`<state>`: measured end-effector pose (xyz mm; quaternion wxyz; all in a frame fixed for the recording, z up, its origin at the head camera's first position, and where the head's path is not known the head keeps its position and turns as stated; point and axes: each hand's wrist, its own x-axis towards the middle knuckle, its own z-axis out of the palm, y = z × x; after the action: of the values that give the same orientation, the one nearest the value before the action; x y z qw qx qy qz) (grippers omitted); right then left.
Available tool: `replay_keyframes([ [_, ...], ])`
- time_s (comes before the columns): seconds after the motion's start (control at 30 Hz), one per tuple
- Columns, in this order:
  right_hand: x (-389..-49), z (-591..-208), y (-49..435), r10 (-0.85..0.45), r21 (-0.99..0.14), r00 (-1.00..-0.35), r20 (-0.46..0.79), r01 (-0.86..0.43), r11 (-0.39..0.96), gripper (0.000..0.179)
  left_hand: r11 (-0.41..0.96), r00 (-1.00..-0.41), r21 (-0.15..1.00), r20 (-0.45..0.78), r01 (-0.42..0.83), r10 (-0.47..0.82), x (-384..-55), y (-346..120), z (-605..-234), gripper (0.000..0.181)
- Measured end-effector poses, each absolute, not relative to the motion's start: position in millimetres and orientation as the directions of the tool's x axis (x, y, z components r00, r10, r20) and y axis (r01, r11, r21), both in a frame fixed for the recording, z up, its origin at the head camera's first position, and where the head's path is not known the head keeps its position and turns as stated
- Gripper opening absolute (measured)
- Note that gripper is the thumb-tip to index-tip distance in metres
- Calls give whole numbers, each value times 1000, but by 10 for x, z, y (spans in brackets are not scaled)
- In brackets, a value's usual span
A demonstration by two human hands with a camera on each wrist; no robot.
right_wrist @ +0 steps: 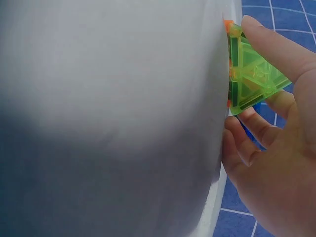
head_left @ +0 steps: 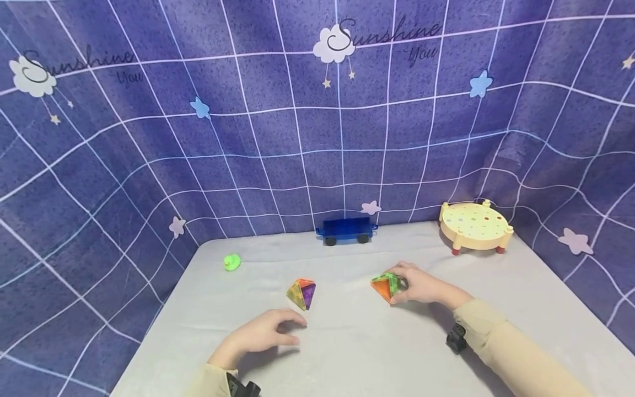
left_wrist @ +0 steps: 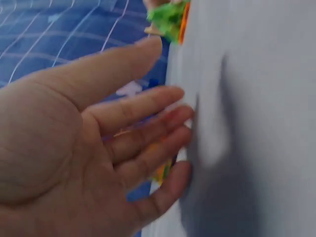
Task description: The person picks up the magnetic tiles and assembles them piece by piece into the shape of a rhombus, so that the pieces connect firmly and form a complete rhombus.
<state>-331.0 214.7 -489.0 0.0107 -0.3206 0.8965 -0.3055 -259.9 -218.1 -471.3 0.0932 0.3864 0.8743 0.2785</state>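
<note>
In the head view my right hand (head_left: 418, 284) holds a small pyramid of see-through magnetic tiles (head_left: 384, 288), orange and green, between thumb and fingers. A green triangular face of that pyramid (right_wrist: 254, 74) shows in the right wrist view, its base close to the table surface. My left hand (head_left: 265, 332) hovers low over the table with fingers spread and slightly bent, holding nothing. Just beyond its fingertips sits a second tile pyramid (head_left: 302, 294) in yellow, purple and orange. The left wrist view shows this hand's bare palm (left_wrist: 39, 138).
A green toy duck (head_left: 231, 262) sits at the back left of the grey-white table (head_left: 342, 353). A dark blue wheeled wagon (head_left: 346, 229) stands by the patterned curtain (head_left: 317, 132) at the back. At the back right is a yellow round toy table (head_left: 475, 225) with red feet.
</note>
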Motion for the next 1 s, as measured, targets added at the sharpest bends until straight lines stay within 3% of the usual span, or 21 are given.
replay_keyframes([
  [0.17,-3309,-4891,2168,-588,-558,-792,163,-566,607,71,653,-828,581,66,486,557,-2791,-2285,-4692,43],
  [0.33,-3305,-4893,2166,-595,-553,-790,149,-565,612,70,721,-902,570,90,394,422,-2974,-2262,-4777,69],
  [0.47,-3323,-4898,2173,-603,-542,-782,158,-579,609,70,740,-904,531,136,413,406,-3112,-2178,-4859,79],
  [1.0,-3380,-4913,2117,-605,-514,-783,145,-582,630,70,750,-853,415,166,516,495,-3308,-1707,-4879,62],
])
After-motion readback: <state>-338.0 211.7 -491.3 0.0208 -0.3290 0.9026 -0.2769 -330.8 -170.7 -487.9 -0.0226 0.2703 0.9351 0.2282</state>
